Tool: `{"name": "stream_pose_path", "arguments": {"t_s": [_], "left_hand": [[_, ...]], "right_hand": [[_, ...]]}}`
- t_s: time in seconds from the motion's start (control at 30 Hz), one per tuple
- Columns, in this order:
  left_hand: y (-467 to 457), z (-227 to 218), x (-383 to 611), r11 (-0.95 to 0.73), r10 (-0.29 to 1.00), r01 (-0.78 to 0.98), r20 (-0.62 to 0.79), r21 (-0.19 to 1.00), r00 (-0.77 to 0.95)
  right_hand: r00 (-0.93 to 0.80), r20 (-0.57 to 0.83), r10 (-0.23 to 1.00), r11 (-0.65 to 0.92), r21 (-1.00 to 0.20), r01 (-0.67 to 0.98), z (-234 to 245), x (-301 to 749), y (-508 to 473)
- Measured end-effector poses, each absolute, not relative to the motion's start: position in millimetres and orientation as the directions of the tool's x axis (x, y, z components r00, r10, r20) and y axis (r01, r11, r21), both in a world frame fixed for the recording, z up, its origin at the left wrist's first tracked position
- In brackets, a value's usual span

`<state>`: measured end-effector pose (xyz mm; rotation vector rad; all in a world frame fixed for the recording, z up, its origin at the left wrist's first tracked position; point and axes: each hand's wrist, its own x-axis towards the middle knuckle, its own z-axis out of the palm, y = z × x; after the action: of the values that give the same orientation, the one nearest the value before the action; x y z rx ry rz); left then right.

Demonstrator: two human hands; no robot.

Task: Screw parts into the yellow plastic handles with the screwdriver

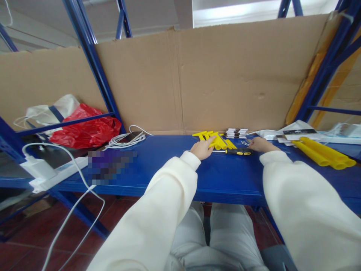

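My left hand (202, 148) rests on the blue shelf (175, 165) with its fingers closed on a pile of small yellow plastic pieces (218, 141). My right hand (259, 145) lies just right of that pile, fingers curled beside a screwdriver (238, 151) with a black and yellow handle; whether it grips the tool I cannot tell. A short stack of black and white flat parts (235, 133) sits behind the pile. Both arms wear cream sleeves.
Yellow tubes (324, 152) and white packets (296, 133) lie at the right. A coiled white cable (125, 140), a red bag (84, 128) and a white power strip (45, 173) sit at the left. Brown cardboard (225, 75) backs the shelf.
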<state>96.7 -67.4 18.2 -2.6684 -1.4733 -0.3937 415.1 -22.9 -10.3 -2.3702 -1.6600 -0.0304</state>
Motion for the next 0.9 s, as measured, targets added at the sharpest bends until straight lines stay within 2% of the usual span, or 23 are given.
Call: {"name": "stream_pose_path", "arguments": {"t_s": [0.2, 0.4, 0.63, 0.9], "left_hand": [[-65.4, 17.2, 97.0, -0.54, 0.823, 0.839, 0.249, 0.06, 0.512], [-65.2, 16.8, 96.8, -0.549, 0.816, 0.832, 0.262, 0.075, 0.515], [-65.3, 16.6, 96.8, -0.551, 0.817, 0.83, 0.262, 0.091, 0.514], [-65.8, 17.8, 96.4, -0.55, 0.821, 0.824, 0.264, 0.133, 0.506]], "right_hand": [[0.325, 0.207, 0.923, -0.288, -0.189, 0.939, -15.2, 419.7, -19.5], [0.334, 0.13, 0.933, -0.313, -0.163, 0.936, -9.8, 419.7, -21.1], [0.332, 0.14, 0.933, -0.307, -0.172, 0.936, -4.8, 413.1, -26.9], [0.304, 0.244, 0.921, -0.271, -0.161, 0.949, -10.2, 414.8, -24.1]]}}
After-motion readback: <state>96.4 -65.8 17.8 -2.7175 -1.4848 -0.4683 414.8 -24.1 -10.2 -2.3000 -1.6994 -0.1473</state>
